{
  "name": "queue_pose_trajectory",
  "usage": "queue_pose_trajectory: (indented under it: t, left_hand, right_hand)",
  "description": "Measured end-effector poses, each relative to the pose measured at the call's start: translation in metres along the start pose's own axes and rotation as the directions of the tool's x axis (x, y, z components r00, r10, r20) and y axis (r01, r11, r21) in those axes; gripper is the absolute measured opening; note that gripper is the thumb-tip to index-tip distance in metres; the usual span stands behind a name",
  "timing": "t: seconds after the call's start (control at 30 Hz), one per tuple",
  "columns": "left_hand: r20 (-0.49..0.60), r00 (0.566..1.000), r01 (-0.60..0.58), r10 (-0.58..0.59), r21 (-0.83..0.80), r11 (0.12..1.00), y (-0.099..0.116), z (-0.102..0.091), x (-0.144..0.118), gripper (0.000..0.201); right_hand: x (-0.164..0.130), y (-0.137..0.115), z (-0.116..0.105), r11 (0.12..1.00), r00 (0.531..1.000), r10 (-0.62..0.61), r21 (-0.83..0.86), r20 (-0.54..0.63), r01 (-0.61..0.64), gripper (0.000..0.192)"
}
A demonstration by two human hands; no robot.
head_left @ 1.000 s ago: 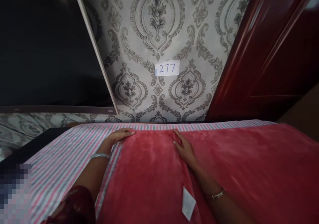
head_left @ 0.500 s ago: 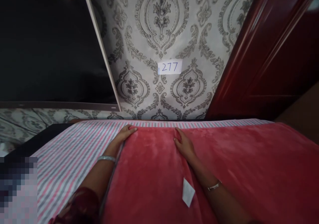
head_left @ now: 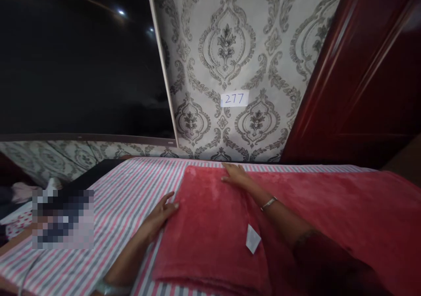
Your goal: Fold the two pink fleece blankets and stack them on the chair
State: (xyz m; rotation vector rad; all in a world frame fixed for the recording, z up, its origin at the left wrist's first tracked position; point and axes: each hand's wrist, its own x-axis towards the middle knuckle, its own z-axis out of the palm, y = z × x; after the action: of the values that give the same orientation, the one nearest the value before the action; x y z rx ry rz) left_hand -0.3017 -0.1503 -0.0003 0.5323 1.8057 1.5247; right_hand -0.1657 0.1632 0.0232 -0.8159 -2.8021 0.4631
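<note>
- I am leaning over a bed whose striped sheet, pink, grey and white, is lying flat with a folded red fleece blanket on top of it.
- My left hand is resting open, fingers spread, against the blanket's left edge, gripping nothing.
- My right hand is pressing flat and open on the blanket's far edge, holding nothing.
- The blanket is looking plush and soft, with a white tag sticking out near its middle.
- A paper label reading 277 is hanging on the patterned wallpaper beyond the blanket.
</note>
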Motion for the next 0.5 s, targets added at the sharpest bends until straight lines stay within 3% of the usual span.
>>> queue_pose_trajectory:
  t: [0.17, 0.27, 0.43, 0.5]
  left_hand:
    - [-0.074, 0.997, -0.007, 0.008, 0.017, 1.0, -0.038, 0.003, -0.056, 0.105]
    - [-0.135, 0.991, -0.002, -0.003, -0.035, 0.999, -0.048, 0.011, -0.08, 0.098]
    - [-0.146, 0.989, -0.003, -0.023, -0.173, 0.985, -0.053, 0.021, -0.091, 0.103]
    - [-0.171, 0.985, -0.045, 0.021, -0.137, 0.99, -0.057, 0.024, -0.091, 0.103]
  right_hand:
    - [0.027, -0.009, 0.012, 0.998, 0.991, -0.051, 0.046, 0.122, 0.045, 0.059]
    - [0.037, -0.013, 0.015, 0.994, 0.986, -0.075, 0.086, 0.149, 0.062, 0.045]
    - [0.055, -0.023, 0.014, 0.977, 0.984, -0.078, 0.207, 0.163, 0.044, 0.024]
    - [0.059, -0.025, 0.016, 0.96, 0.989, -0.062, 0.278, 0.134, 0.022, 0.022]
